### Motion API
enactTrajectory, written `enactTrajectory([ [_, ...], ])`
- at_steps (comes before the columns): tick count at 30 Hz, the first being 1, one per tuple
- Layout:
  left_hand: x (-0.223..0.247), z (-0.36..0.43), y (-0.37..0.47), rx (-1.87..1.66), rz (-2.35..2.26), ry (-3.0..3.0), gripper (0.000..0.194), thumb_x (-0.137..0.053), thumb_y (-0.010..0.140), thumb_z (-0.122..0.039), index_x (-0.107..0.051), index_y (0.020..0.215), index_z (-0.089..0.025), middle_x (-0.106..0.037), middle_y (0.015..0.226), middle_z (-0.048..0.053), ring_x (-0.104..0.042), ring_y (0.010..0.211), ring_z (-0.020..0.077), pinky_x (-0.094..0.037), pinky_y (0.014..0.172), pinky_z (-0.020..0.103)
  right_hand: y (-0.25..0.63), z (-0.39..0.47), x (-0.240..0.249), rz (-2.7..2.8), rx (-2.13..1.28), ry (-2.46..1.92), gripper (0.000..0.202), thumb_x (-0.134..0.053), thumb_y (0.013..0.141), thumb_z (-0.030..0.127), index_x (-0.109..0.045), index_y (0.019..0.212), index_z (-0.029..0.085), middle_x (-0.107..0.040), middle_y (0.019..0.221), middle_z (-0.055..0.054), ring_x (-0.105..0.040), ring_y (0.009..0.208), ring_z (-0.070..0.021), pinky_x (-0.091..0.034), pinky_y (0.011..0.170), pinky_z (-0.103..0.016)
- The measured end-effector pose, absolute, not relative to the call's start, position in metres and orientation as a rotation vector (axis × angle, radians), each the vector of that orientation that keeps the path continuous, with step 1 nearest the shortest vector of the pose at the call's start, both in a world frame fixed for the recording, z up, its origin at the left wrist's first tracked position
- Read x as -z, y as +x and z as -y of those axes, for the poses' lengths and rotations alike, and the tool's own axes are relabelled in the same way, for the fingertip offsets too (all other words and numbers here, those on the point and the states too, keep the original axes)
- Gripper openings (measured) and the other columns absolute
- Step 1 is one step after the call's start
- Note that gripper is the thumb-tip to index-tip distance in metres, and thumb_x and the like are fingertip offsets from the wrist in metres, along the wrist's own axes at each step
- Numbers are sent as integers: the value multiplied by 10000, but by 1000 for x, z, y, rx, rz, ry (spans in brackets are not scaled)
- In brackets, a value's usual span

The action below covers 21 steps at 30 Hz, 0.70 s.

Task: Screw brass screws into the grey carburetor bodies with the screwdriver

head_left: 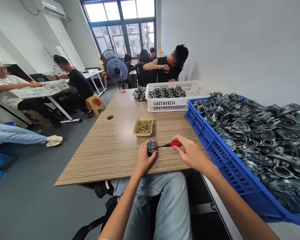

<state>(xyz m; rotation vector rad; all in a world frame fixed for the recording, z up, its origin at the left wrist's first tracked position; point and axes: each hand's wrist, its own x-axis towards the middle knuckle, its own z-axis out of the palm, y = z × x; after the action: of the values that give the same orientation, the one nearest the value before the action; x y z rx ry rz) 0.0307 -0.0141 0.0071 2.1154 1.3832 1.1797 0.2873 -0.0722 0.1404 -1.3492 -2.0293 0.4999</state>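
**A small metal part, a screwdriver, and two busy hands**

The left hand [143, 159] is curled around a small grey metal part [151, 146], holding it at the near edge of the wooden table [107, 150]. The right hand [190, 152] is closed around the red handle of a screwdriver [170, 144], and the thin tip points sideways into the part.

The tip could slip off and poke the left fingers — that might happen if the part tips or the push is crooked. The part could also slide off the table, since it sits so near the edge.

The part looks dark, shiny and bumpy, like the many pieces heaped in the blue crate [222, 160]. A little tray of brass screws [143, 126] sits just behind it.
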Motion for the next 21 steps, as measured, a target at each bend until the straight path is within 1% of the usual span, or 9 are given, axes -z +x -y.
enactTrajectory([
  [2, -7, 14, 31, -1184, -1385, 2111, 595, -704, 949, -316, -497, 1504, -249, -647, 1388, 126, -602, 1316, 312, -470, 1164, 507, 287, 74, -142, 2033, -486, -1361, 102, -531, 1048, 297, -592, 1129, 300, -770, 1142, -16, -715, 1017, -225, -458, 820, -316],
  [3, -7, 14, 31, -1187, -1384, 2110, 594, -704, 948, -315, -500, 1502, -251, -649, 1383, 125, -605, 1313, 312, -472, 1162, 507, 286, 74, -143, 2028, -474, -1394, 99, -535, 1050, 314, -595, 1127, 300, -774, 1108, -14, -719, 976, -224, -452, 798, -313],
  [7, -6, 14, 31, -1194, -1375, 2111, 590, -708, 946, -318, -505, 1496, -254, -647, 1388, 124, -606, 1317, 314, -473, 1163, 508, 283, 77, -144, 2002, -405, -1556, 129, -561, 1053, 413, -612, 1083, 299, -759, 867, 13, -685, 742, -213, -387, 684, -299],
  [9, -6, 13, 31, -1193, -1376, 2113, 584, -705, 949, -322, -505, 1493, -251, -648, 1386, 125, -607, 1315, 314, -473, 1163, 508, 282, 77, -144, 1990, -387, -1577, 153, -574, 1048, 445, -625, 1068, 302, -745, 803, 26, -676, 708, -211, -357, 659, -293],
  [16, -5, 13, 31, -1188, -1371, 2137, 586, -701, 958, -334, -495, 1499, -242, -639, 1407, 131, -598, 1335, 314, -468, 1173, 509, 285, 76, -147, 1890, -330, -1542, 224, -570, 1043, 487, -648, 1062, 278, -734, 740, 17, -662, 634, -201, -360, 636, -294],
  [21, -3, 11, 30, -1182, -1373, 2143, 597, -703, 953, -334, -495, 1505, -240, -639, 1413, 132, -596, 1341, 317, -471, 1173, 517, 281, 73, -140, 1857, -365, -1545, 248, -557, 1042, 517, -645, 1021, 286, -756, 768, 8, -680, 645, -213, -398, 652, -301],
])
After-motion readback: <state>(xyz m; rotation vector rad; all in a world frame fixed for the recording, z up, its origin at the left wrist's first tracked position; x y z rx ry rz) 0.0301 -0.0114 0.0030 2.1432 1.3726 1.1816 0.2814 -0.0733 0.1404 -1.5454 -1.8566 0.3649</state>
